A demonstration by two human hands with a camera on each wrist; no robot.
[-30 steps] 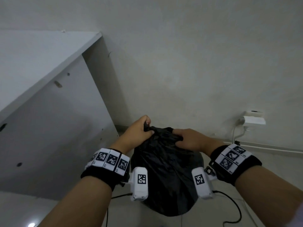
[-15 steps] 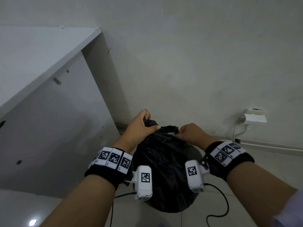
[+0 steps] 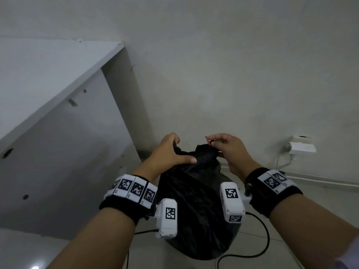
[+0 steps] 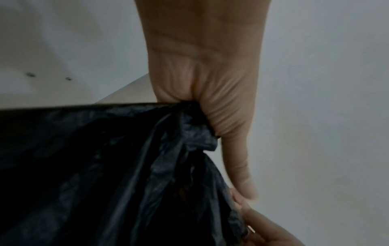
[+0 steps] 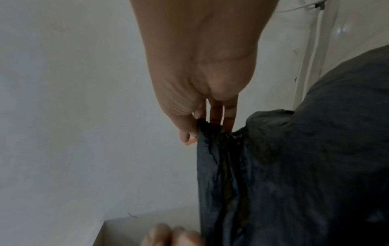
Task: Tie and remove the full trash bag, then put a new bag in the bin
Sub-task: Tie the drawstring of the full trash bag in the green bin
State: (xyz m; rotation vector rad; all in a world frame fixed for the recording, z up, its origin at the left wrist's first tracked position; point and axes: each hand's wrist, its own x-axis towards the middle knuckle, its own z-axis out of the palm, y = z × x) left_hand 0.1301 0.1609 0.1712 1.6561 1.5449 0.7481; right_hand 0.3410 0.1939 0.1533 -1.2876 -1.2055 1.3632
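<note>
A full black trash bag [image 3: 196,206] bulges between my forearms, its top gathered into a bunch. My left hand [image 3: 171,152] grips the left side of the gathered top, thumb lying across the plastic [image 4: 189,126]. My right hand [image 3: 223,146] pinches the right end of the bunch [image 5: 206,131] together with a thin red-orange drawstring tip [image 5: 190,142]. The bin itself is hidden under the bag.
A white cabinet panel [image 3: 64,152] with peg holes slants close on the left. A white wall is behind. A wall socket with a white plug [image 3: 301,147] sits at the right, and a black cable [image 3: 258,241] loops on the tiled floor.
Both hands have risen with the bag top. My right hand shifted up and left to pinch the bunch's end, and the red drawstring tip now shows.
</note>
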